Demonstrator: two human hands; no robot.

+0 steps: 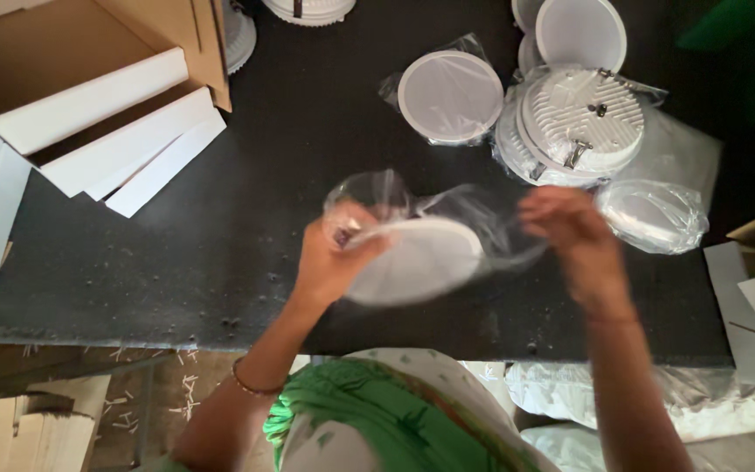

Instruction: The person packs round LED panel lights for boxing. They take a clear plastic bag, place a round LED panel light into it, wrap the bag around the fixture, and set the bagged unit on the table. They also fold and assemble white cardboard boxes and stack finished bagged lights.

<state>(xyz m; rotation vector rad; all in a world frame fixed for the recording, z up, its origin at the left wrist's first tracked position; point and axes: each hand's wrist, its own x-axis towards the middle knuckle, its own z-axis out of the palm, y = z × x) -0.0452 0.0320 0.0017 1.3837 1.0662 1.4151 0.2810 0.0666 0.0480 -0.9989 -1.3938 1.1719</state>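
Two hands work above the black table in the head view. The left hand has its fingers closed on the rim of a round white light panel, held just over the near table edge. The right hand pinches the clear plastic bag around it. The panel looks light, stiff and likely fragile, best held by the rim; the film is thin and slippery. Beyond lie a bagged disc and a ribbed housing; white cartons stand far left, well apart.
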